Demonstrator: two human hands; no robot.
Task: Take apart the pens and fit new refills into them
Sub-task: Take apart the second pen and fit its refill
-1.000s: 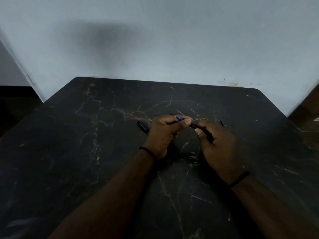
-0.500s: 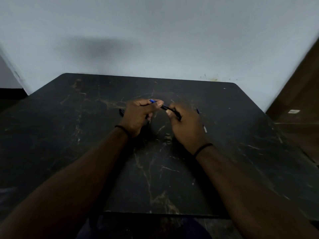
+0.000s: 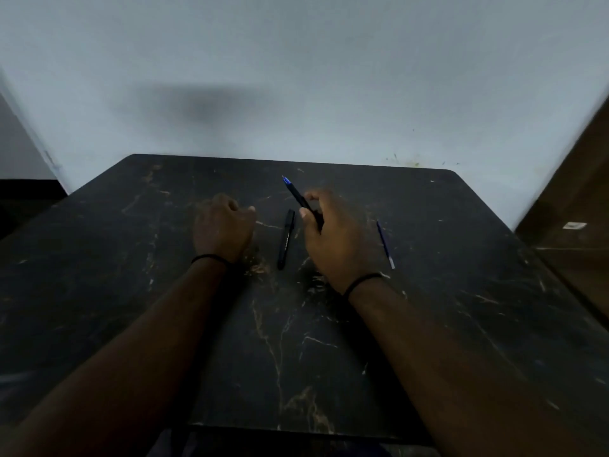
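my right hand (image 3: 333,239) grips a slim black pen with a blue tip (image 3: 298,197), raised and pointing away. my left hand (image 3: 224,225) is curled into a loose fist, holding nothing i can see. between them a black pen cap piece (image 3: 285,239) lies on the dark marbled table (image 3: 131,291); a thin blue refill (image 3: 385,244) rests to the right. pale wall (image 3: 329,77) behind.

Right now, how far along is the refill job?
Partly done, it seems. The right hand holds a pen with its blue tip showing, refill apparently seated. A black pen part lies between the hands, unfitted. A loose refill lies on the table. The left hand is closed, apparently empty.
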